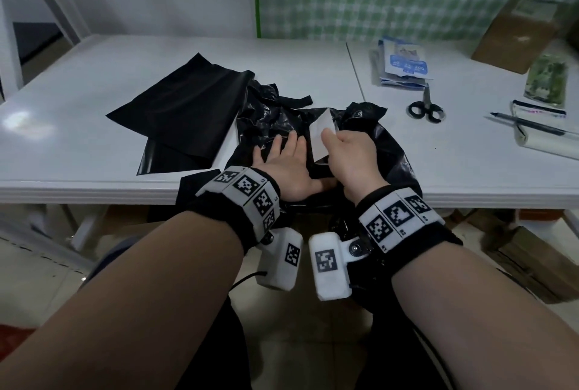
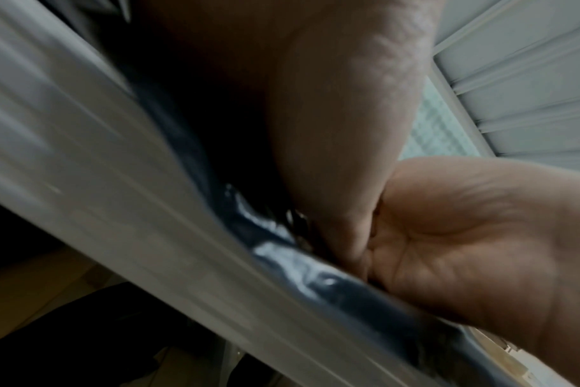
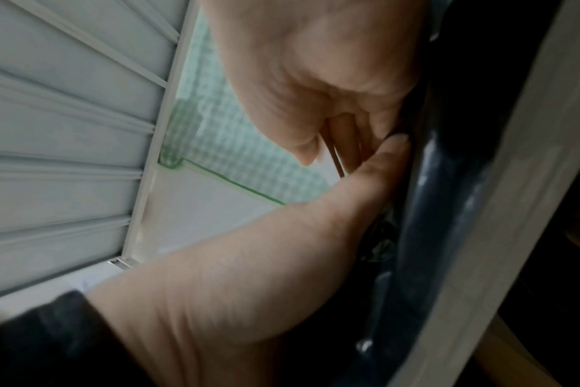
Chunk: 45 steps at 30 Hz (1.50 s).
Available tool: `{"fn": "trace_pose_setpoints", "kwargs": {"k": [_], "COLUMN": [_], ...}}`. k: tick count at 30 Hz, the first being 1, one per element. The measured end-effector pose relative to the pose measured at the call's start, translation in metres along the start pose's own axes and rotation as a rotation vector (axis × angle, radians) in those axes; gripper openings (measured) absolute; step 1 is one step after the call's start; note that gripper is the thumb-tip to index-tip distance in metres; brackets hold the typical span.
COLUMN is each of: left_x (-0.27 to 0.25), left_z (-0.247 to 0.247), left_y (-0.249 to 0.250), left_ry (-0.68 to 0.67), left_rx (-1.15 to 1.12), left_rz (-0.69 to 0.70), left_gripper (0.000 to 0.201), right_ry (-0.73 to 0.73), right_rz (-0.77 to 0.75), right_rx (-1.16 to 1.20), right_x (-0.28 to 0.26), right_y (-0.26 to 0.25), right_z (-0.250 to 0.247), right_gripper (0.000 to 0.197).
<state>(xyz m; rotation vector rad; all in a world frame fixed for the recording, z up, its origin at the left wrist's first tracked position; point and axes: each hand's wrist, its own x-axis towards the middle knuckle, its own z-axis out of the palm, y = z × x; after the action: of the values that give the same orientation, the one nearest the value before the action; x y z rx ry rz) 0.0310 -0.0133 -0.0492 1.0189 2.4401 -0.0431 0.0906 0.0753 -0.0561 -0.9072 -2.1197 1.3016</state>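
A crumpled black plastic bag point(image 1: 380, 145) lies at the near edge of the white table point(image 1: 78, 126) and hangs over it. My left hand point(image 1: 282, 164) presses flat on the bag, fingers straight and spread. My right hand point(image 1: 333, 147) pinches a small white label or card point(image 1: 319, 133) between thumb and fingers, held tilted just above the bag beside the left hand. In the right wrist view the white card point(image 3: 327, 157) shows between my fingers, next to the glossy bag point(image 3: 447, 196). The left wrist view is blurred, with bag film point(image 2: 282, 261) under my palm.
A flat black bag point(image 1: 178, 107) lies to the left. Scissors point(image 1: 426, 107), a pen point(image 1: 526, 122), a clear plastic roll point(image 1: 545, 142), a stack of blue-white packets point(image 1: 404, 64), a green packet point(image 1: 548, 79) and a cardboard box point(image 1: 517, 32) sit at the right.
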Motion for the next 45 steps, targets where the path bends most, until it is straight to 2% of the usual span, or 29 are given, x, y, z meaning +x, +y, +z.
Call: {"fn": "trace_pose_setpoints", "kwargs": {"k": [3, 6, 10, 15, 18, 21, 23, 26, 29, 32, 36, 38, 40, 42, 45], "left_x": [0.001, 0.001, 0.002, 0.001, 0.0, 0.0, 0.0, 0.002, 0.004, 0.005, 0.008, 0.009, 0.012, 0.016, 0.021], "left_z": [0.0, 0.0, -0.001, -0.002, -0.004, -0.003, -0.003, -0.005, -0.014, -0.023, -0.026, -0.024, -0.019, -0.012, -0.004], "left_y": [0.001, 0.003, 0.004, 0.004, 0.004, 0.004, 0.003, 0.0, -0.002, 0.0, 0.008, 0.013, 0.016, 0.016, 0.013], "left_ry": [-0.001, -0.005, -0.003, -0.013, -0.024, -0.019, -0.002, 0.018, -0.004, -0.016, 0.079, 0.172, 0.244, 0.219, 0.125], "left_rx": [-0.006, -0.013, -0.008, -0.007, -0.014, -0.027, -0.039, -0.103, -0.164, -0.197, -0.192, -0.135, -0.17, -0.254, -0.186], "left_rz": [-0.018, -0.027, -0.032, -0.036, -0.037, -0.031, -0.022, 0.013, 0.064, 0.058, 0.059, 0.049, 0.06, 0.087, 0.081], "left_gripper": [0.107, 0.107, 0.105, 0.106, 0.108, 0.108, 0.109, 0.113, 0.117, 0.101, 0.076, 0.077, 0.079, 0.085, 0.101], "right_ry": [0.042, 0.05, 0.051, 0.056, 0.08, 0.103, 0.079, -0.035, -0.13, -0.096, -0.029, -0.037, -0.025, -0.013, -0.015], "right_rz": [0.122, 0.254, 0.395, 0.515, 0.555, 0.563, 0.527, 0.418, 0.27, 0.091, -0.079, -0.097, -0.108, -0.118, -0.115], "right_rx": [0.154, 0.347, 0.608, 0.825, 0.934, 0.949, 0.908, 0.786, 0.555, 0.242, -0.18, -0.249, -0.273, -0.294, -0.331], "right_x": [0.001, 0.002, 0.005, 0.009, 0.01, 0.012, 0.013, 0.012, 0.006, 0.0, 0.003, 0.005, 0.007, 0.009, 0.011], "right_y": [0.0, 0.0, 0.0, 0.004, 0.005, 0.005, 0.007, 0.009, 0.011, 0.012, 0.006, 0.003, 0.004, 0.007, 0.01], "right_z": [-0.003, -0.005, -0.016, -0.022, -0.024, -0.025, -0.028, -0.032, -0.029, -0.02, -0.019, -0.018, -0.017, -0.015, -0.013], "right_gripper": [0.055, 0.034, 0.038, 0.014, 0.014, 0.013, 0.02, 0.043, 0.043, 0.03, 0.051, 0.054, 0.057, 0.057, 0.053]}}
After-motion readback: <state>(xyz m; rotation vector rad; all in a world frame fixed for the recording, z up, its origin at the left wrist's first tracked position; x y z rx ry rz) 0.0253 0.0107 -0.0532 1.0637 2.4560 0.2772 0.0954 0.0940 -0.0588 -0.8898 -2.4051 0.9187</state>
